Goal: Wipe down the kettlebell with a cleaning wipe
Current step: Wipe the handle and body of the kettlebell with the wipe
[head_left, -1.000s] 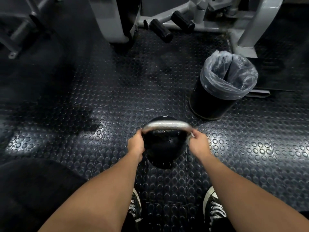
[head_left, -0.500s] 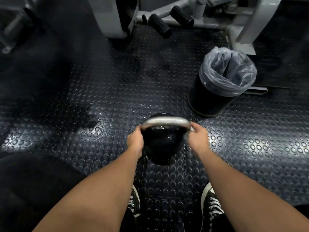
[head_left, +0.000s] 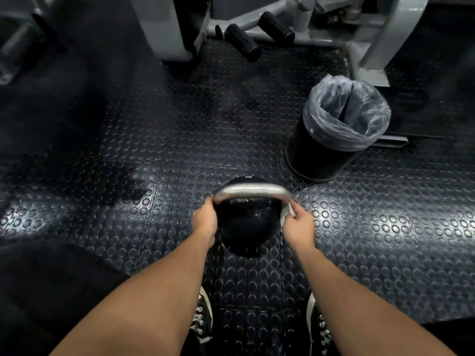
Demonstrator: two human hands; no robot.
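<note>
L hand [head_left: 205,219] grip closed on kettlebell [head_left: 244,227] handle, R hand [head_left: 299,224] grip pinching wipe [head_left: 287,211] at handle's R end; risk: wipe slips off, bell tips on floor [head_left: 385,227].

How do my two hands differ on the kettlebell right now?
The right hand pinches a white cleaning wipe against the right end of the kettlebell handle; the left hand grips the left end bare. Both hands sit at the handle's corners, low on the studded floor.
</note>
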